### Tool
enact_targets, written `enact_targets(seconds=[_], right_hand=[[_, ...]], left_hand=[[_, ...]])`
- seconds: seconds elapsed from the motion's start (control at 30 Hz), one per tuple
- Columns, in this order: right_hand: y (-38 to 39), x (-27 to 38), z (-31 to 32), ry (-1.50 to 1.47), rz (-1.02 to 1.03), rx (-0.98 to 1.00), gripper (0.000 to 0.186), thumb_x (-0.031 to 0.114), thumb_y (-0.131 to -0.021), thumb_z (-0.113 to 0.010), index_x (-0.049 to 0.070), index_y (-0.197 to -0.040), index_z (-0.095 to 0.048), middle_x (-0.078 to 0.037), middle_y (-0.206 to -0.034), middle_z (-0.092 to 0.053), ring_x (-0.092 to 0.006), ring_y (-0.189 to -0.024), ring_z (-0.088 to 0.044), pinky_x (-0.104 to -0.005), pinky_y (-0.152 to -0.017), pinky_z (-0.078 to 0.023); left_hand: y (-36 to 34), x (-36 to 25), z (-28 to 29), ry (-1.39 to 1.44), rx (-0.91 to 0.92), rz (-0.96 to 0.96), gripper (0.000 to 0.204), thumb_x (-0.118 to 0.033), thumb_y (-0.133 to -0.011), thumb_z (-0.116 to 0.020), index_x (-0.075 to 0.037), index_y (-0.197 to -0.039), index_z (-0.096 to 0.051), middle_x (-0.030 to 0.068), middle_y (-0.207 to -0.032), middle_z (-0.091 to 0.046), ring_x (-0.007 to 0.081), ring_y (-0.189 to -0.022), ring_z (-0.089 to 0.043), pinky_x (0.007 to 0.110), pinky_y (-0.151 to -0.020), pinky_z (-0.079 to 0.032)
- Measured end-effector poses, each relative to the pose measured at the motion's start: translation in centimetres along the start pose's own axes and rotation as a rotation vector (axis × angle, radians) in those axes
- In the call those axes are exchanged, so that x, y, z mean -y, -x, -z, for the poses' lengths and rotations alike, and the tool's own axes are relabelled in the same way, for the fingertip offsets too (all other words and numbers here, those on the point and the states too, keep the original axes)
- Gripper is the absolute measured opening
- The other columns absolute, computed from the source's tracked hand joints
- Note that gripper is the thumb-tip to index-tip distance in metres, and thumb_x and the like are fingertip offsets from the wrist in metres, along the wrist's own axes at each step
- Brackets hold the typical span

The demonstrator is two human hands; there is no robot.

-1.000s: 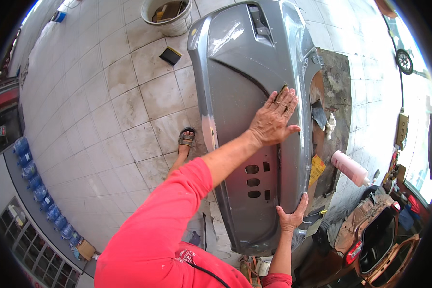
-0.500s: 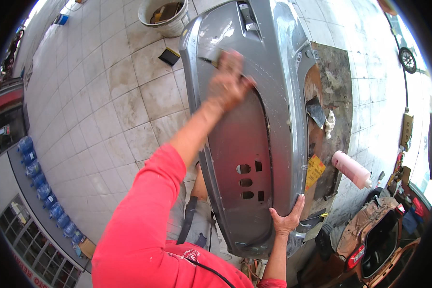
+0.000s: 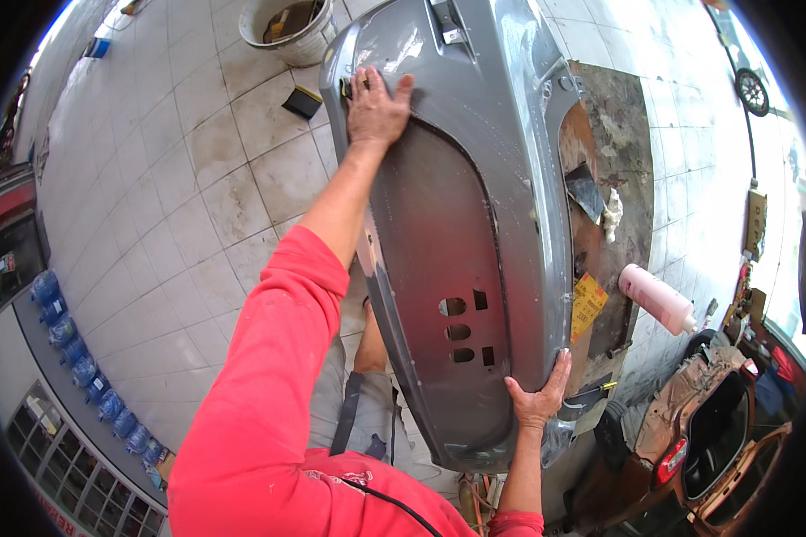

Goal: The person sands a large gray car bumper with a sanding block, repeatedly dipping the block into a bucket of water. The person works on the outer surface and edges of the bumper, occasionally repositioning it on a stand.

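Note:
A grey car bumper (image 3: 448, 242) stretches away in front of me, wet and streaked in places, with several cut-outs in its lower middle. My left hand (image 3: 378, 112) lies over the far left part of it, pressing down a small dark pad with a yellow edge (image 3: 345, 88); most of the pad is hidden under the fingers. At the near right, my right hand (image 3: 539, 394) holds the rim of the bumper, thumb on the face and fingers along the edge.
A white bucket (image 3: 300, 40) stands beyond the left edge, near a black-and-yellow block (image 3: 303, 103) on the tiles. To the right lie a pink bottle (image 3: 656, 298), a yellow sheet (image 3: 587, 304) and a crumpled white rag (image 3: 613, 215). Blue water jugs (image 3: 85, 369) line the left.
My left hand has swept left and slightly farther away across the bumper with the pad, and is less blurred. My right hand keeps its place on the rim. The view has shifted slightly.

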State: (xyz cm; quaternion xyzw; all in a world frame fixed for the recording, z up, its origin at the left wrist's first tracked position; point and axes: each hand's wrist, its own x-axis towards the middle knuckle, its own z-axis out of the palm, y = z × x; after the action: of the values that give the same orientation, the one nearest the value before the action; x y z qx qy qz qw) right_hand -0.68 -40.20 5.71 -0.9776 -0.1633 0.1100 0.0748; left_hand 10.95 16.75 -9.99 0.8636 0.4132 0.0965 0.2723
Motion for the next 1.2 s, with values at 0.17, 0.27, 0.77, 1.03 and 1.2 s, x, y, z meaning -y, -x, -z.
enact_targets(seconds=[0.17,0.27,0.77,1.03,1.2], right_hand=[[0.7,0.3,0.2,-0.007,-0.032,0.000,0.135,0.075,-0.060,-0.090,0.006,-0.164,-0.040,-0.025,-0.166,-0.043,-0.0448,-0.152,-0.043,-0.0542,-0.121,-0.042],[1.0,0.3,0.0,-0.022,-0.044,-0.001,0.134,0.072,-0.059,-0.091,0.006,-0.164,-0.041,-0.026,-0.166,-0.043,-0.0448,-0.152,-0.043,-0.0541,-0.122,-0.042],[0.5,0.3,0.0,-0.022,-0.015,-0.009,0.136,0.081,-0.060,-0.086,0.004,-0.163,-0.042,-0.030,-0.164,-0.044,-0.0484,-0.150,-0.044,-0.0568,-0.120,-0.042],[0.3,0.7,0.5,-0.013,-0.046,-0.015,0.137,0.084,-0.059,-0.084,0.008,-0.164,-0.042,-0.027,-0.164,-0.045,-0.0485,-0.148,-0.047,-0.0574,-0.118,-0.043],[0.0,0.8,0.2,-0.014,-0.058,-0.019,0.137,0.085,-0.057,-0.084,0.009,-0.163,-0.042,-0.027,-0.164,-0.045,-0.0486,-0.147,-0.048,-0.0576,-0.118,-0.044]], left_hand=[[16.3,-13.0,0.2,0.208,0.025,-0.660,0.098,-0.075,-0.105,-0.039,0.008,-0.157,-0.043,0.0318,-0.163,-0.043,0.0458,-0.159,-0.031,0.052,-0.131,-0.027],[11.7,-9.7,0.8,0.082,0.012,-0.862,0.094,-0.073,-0.105,-0.043,0.004,-0.158,-0.045,0.0269,-0.163,-0.046,0.0409,-0.158,-0.035,0.054,-0.129,-0.032],[1.4,-7.6,-0.5,0.008,0.003,-0.656,0.091,-0.068,-0.108,-0.039,0.008,-0.159,-0.042,0.0275,-0.161,-0.048,0.0396,-0.156,-0.038,0.047,-0.131,-0.031],[16.9,-13.3,0.3,0.137,0.159,-0.877,0.086,-0.066,-0.107,-0.046,0.001,-0.163,-0.041,0.0296,-0.165,-0.042,0.0464,-0.158,-0.032,0.049,-0.131,-0.029],[0.4,-5.7,0.4,0.062,0.088,-0.559,0.094,-0.070,-0.108,-0.038,0.007,-0.160,-0.039,0.0321,-0.164,-0.041,0.0452,-0.159,-0.031,0.046,-0.132,-0.027]])
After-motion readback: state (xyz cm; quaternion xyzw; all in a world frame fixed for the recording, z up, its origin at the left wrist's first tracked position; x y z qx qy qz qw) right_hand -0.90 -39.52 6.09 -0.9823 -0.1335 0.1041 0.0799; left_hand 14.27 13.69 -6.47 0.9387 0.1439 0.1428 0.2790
